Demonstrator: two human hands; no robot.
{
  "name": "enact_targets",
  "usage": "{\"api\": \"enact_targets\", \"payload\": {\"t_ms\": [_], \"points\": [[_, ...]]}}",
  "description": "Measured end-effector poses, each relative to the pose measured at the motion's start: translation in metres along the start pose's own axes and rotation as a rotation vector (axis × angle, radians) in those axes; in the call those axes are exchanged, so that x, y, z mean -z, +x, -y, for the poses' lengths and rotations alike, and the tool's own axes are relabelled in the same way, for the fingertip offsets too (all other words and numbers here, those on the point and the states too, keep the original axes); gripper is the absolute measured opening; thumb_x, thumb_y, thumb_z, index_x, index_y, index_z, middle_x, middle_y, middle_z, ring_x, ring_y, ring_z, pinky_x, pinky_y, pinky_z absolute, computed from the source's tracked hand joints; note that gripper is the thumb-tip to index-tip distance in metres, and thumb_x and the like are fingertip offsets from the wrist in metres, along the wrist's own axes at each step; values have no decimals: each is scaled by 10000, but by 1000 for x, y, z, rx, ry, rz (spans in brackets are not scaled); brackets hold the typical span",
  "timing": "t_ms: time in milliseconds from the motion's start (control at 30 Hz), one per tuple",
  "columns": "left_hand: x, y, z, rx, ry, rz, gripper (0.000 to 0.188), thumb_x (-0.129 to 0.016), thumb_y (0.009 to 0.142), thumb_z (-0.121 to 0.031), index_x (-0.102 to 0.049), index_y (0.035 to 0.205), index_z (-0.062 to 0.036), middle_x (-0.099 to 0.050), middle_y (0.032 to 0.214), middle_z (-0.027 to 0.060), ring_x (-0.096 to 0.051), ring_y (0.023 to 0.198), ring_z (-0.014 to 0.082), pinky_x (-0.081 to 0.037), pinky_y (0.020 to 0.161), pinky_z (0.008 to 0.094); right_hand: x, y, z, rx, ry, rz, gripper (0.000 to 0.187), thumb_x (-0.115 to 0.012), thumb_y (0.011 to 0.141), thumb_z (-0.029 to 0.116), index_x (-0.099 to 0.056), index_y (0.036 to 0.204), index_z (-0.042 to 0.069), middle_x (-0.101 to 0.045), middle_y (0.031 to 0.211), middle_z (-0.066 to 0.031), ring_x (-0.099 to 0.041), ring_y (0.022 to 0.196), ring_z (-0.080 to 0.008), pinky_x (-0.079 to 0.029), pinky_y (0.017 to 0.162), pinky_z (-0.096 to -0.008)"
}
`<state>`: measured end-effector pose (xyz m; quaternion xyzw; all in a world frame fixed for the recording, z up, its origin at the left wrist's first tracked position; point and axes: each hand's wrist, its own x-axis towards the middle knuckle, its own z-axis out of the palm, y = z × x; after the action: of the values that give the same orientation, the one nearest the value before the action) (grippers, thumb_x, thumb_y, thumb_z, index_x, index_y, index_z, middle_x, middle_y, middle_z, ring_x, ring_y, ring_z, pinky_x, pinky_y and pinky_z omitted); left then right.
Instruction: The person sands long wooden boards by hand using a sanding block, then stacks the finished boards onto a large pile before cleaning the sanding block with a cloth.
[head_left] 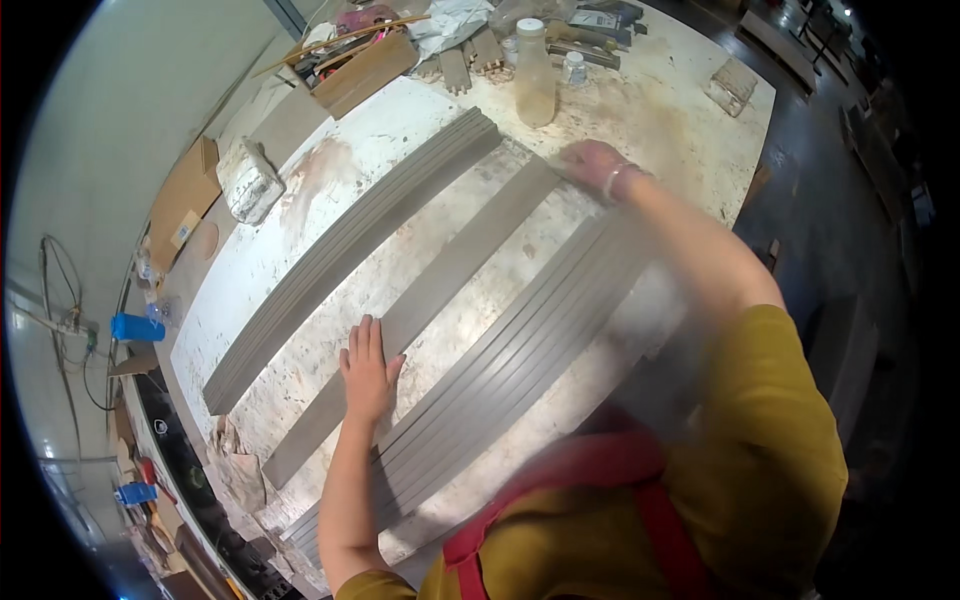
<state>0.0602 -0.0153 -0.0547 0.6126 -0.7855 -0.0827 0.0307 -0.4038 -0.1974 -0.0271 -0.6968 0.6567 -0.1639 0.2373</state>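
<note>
A long flat grey strip (455, 268) lies diagonally across the white, stained worktable. My left hand (367, 372) rests flat on its nearer half, fingers stretched and the thumb held apart. Over the strip's far end is my right hand (596, 166), with a band at the wrist. Its fingers look curled and slightly blurred, and whatever they may hold is hidden. To the left of this strip stands a tight stack of similar grey strips (345, 252). Several more grey strips (500, 350) lie side by side to the right, close to my body.
At the back are a capped bottle (536, 85), a small white jar (574, 68) and an open cardboard box (368, 75) of tools. A wrapped block (250, 182) sits at the left, another (732, 86) at the far right corner. A crumpled cloth (236, 468) lies on the near left edge.
</note>
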Motion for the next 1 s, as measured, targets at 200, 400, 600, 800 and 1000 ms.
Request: {"api": "enact_targets", "payload": {"t_ms": [200, 400, 600, 800, 1000], "points": [[3, 6, -3, -22, -99, -63, 623, -622, 838, -330, -402, 1370, -90, -391, 1384, 127, -384, 1247, 353, -323, 1012, 472, 54, -40, -27, -160, 163, 95, 318, -646, 777, 196, -660, 1071, 75, -665, 1036, -124, -630, 913, -223, -488, 825, -310], [68, 5, 12, -27, -476, 263, 344, -543, 904, -220, -582, 1186, -27, -620, 1092, 185, -595, 1002, 341, -458, 880, 352, 56, -71, -26, -168, 455, -10, 356, -655, 800, 208, -641, 1121, 58, -657, 985, -83, -602, 846, -154, -485, 750, -277], [98, -17, -11, 72, -558, 697, 355, -550, 913, -250, -596, 1192, -36, -636, 1126, 166, -610, 1017, 256, -457, 910, 329, 51, -75, -42, -87, 509, -112, 387, -656, 810, 235, -626, 1146, 47, -638, 935, -30, -561, 788, -104, -464, 690, -247], [82, 36, 12, -22, -465, 198, 529, -590, 888, -279, -452, 1324, -12, -465, 1353, 195, -466, 1224, 324, -357, 1031, 403, 34, -41, -26, -195, 644, -114, 382, -650, 818, 234, -623, 1146, 41, -641, 956, -35, -560, 787, -105, -461, 706, -250], [37, 79, 59, 126, 139, -326, 731, -632, 829, -306, -289, 1418, -43, -241, 1494, 170, -238, 1366, 356, -211, 1089, 519, 21, 5, 22, -117, 574, -103, 321, -640, 787, 198, -664, 1048, 12, -673, 933, -87, -607, 786, -137, -479, 722, -270]]}}
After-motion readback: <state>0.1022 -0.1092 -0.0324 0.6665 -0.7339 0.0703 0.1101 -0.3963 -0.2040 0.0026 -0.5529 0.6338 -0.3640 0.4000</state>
